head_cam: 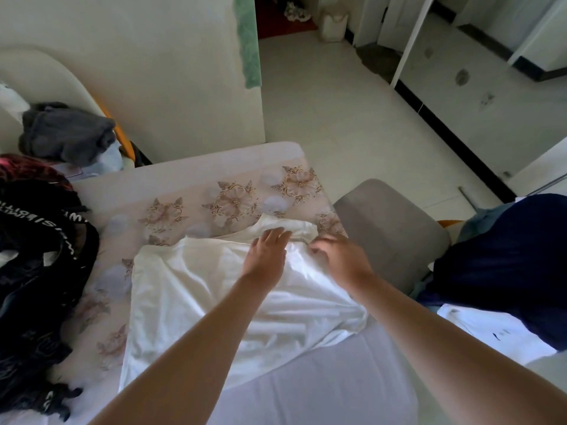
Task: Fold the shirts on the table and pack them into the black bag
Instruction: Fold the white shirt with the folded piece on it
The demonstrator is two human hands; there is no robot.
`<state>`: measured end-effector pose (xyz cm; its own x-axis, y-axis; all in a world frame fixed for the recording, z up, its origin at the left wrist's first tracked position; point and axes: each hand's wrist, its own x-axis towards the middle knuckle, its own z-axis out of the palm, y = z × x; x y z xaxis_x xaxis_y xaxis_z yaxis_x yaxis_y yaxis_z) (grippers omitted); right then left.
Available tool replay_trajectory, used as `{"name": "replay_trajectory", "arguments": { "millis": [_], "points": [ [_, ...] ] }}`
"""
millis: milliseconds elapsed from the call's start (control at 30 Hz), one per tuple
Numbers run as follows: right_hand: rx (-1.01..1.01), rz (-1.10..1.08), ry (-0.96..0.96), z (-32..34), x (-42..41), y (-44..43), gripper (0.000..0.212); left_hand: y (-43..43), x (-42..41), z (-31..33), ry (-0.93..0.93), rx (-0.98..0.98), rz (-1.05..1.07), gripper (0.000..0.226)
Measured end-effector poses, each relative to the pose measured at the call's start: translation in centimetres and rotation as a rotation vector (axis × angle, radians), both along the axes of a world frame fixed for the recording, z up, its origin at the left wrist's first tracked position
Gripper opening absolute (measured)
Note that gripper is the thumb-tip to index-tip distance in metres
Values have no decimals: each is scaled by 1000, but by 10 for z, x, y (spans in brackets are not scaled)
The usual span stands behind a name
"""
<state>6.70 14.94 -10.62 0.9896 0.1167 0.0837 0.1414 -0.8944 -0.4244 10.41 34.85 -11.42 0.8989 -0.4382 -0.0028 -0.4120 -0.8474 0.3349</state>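
White shirt (pixel 196 289) lies spread in the middle of the frame, on a table (pixel 190 191) with a flowery cloth. Left hand (pixel 266 256) rests flat on the shirt near its top edge, fingers (pixel 276 235) straight and spread, holding nothing. Right hand (pixel 339 256) is just beside it, fingers curled down into the cloth, but it is blurry, so I cannot tell if it pinches the shirt. Both bare arms reach up from the bottom of the frame and hide part of the shirt.

The shirt looks soft and thin, with many wrinkles. At the left edge sits the black bag (pixel 36 271), floppy, with white letters on its strap. A gray bundle of cloth (pixel 66 133) sits in the upper left. A gray padded chair (pixel 395 228) stands right of the table. A dark blue cloth heap (pixel 515 262) fills the right edge, with another white shirt (pixel 491 329) under it.
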Motion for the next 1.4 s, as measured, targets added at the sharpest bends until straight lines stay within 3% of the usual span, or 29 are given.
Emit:
{"name": "replay_trajectory", "arguments": {
  "millis": [100, 233, 367, 467, 567, 633, 700, 767, 867, 933, 1100, 1233, 1333, 1400],
  "points": [
    [-144, 160, 76, -4, 14, 7, 25, 5, 15, -6, -13, 107, 41, 33],
    [-197, 203, 257, -7, 13, 0, 43, 25, -2, -14, -121, -8, 26, 28],
    [-355, 330, 377, 2, 13, 0, 28, 26, -11, -21, -90, -93, -14, 43],
    [-450, 380, 310, 9, 14, 0, 11, 21, -4, -23, -70, -88, -71, 44],
    [-505, 384, 348, 16, 23, -10, 37, 21, 5, -21, -107, -4, -48, 36],
    [-541, 400, 408, 23, 30, -20, 36, 24, 10, -18, -101, 9, -9, 28],
    [-543, 389, 423, 27, 37, -30, 32, 27, 14, -16, -35, 1, -6, 19],
    [-516, 313, 295, 26, 43, -36, 32, 27, 18, -16, 18, -47, 4, 8],
    [-420, 105, 13, 22, 50, -45, 15, 23, 22, -12, 20, -198, 178, 17],
    [-388, 146, -24, 15, 46, -49, 7, 23, 21, -9, -39, -298, 255, 23],
    [-311, 330, 22, 6, 20, -47, 14, 28, 2, -17, -137, -223, -43, 10],
    [-325, 452, -89, 2, 19, -26, 17, 32, -10, -31, -110, -201, -95, 8],
    [-297, 561, 2, -3, 24, -3, 56, 30, -15, -36, -153, -211, -110, 13],
    [-183, 499, 140, -5, 27, 9, 57, 28, -20, -31, -198, -225, -107, 13]
  ]
}}
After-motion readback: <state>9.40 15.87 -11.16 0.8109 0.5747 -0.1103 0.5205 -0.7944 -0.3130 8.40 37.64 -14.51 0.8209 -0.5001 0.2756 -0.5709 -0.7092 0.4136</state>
